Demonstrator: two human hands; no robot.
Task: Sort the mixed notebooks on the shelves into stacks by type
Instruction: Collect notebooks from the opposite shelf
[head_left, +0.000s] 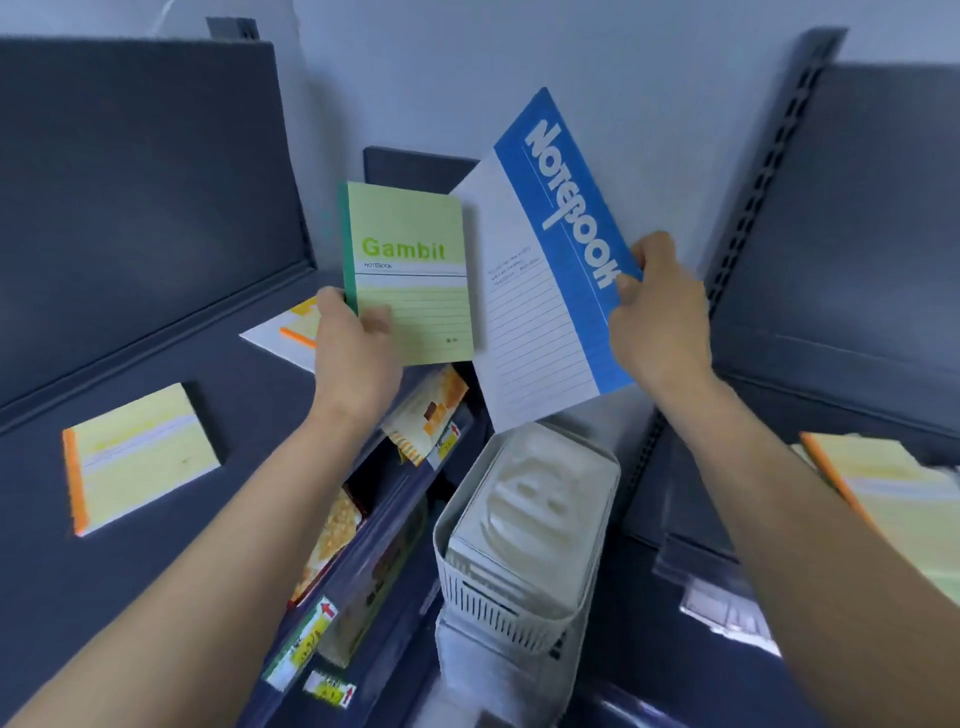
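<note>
Here, keep pale-green "Gambit" paper notebook (410, 270) pinched in left hand (356, 353), large blue-and-white lined notebook (540, 291) pinched in right hand (660, 317), and lay each squarely with its own type.

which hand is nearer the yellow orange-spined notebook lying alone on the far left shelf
Left. The left hand, gripping the green Gambit notebook, is up and right of the yellow orange-spined notebook; the right hand, gripping the blue-and-white notebook, is farther right.
</note>
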